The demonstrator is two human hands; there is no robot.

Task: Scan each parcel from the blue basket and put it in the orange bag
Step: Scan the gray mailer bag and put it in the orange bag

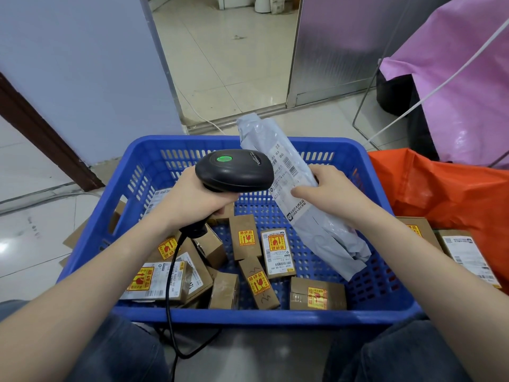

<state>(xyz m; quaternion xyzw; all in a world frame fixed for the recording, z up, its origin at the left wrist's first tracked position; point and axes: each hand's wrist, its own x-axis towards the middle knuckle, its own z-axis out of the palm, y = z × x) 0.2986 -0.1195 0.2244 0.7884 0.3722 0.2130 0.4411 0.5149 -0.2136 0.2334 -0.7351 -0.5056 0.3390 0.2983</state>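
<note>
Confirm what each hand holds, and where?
Left hand grips black handheld barcode scanner by its handle; right hand holds long grey plastic mailer parcel mid-length.

Scanner [235, 172] head over part of the grey parcel's [303, 199] label; label print illegible.

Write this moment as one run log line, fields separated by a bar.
step: scanning | left hand: grips scanner | right hand: holds grey parcel over blue basket | orange bag: right of basket
</note>
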